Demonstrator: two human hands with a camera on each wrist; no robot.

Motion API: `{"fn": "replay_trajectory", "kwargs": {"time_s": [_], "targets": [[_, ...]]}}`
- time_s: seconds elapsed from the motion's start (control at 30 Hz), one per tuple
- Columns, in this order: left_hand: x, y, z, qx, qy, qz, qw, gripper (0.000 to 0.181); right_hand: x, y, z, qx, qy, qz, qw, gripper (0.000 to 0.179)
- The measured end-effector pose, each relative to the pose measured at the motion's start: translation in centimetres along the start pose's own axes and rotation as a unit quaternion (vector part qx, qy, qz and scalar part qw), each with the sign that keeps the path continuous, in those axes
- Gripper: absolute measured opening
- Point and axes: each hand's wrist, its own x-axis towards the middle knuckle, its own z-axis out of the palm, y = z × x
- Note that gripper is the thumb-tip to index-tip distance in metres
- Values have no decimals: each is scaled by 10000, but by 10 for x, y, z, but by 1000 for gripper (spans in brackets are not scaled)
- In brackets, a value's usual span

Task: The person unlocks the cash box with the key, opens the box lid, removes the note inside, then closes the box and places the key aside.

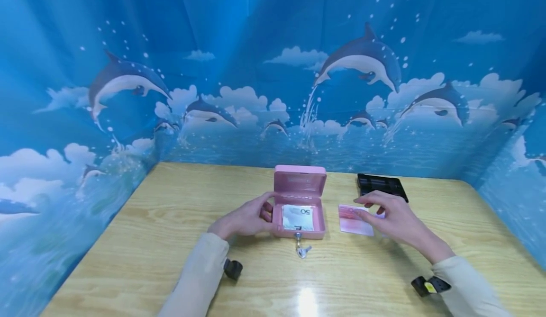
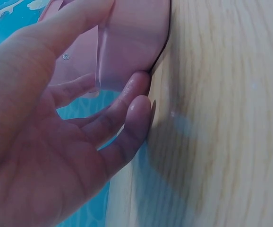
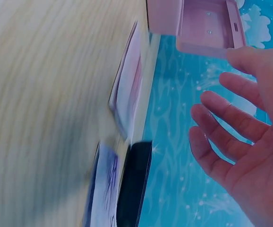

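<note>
A pink cash box (image 1: 315, 235) stands on the table with its lid raised. Inside it lies a pale banknote (image 1: 297, 218) marked 50, upside down to me. A small key (image 1: 303, 251) hangs at its front lock. My left hand (image 1: 249, 217) holds the box by its left side, thumb at the front corner and fingers along the wall. To the right, a pink-red banknote stack (image 1: 354, 224) lies flat. My right hand (image 1: 394, 215) hovers over it with loosely bent fingers; the right wrist view shows them holding nothing. Partly under that hand is a purple banknote stack (image 3: 103, 184).
A black case-like object (image 1: 381, 184) lies at the back of the wooden table (image 1: 183, 194), behind my right hand. A blue dolphin-print curtain (image 1: 256, 70) hangs along the table's back and sides. Each wrist wears a small black camera mount (image 1: 232, 269).
</note>
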Motion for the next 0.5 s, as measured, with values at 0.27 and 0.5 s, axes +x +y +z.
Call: {"fn": "replay_trajectory", "kwargs": {"time_s": [0.27, 0.5], "targets": [[-1, 0, 0, -39, -22, 35, 10000, 95, 11, -8, 18, 341, -123, -220, 9991, 22], [0, 0, 0, -2, -13, 59, 10000, 97, 19, -15, 30, 639, -25, -570, 9963, 22]]}}
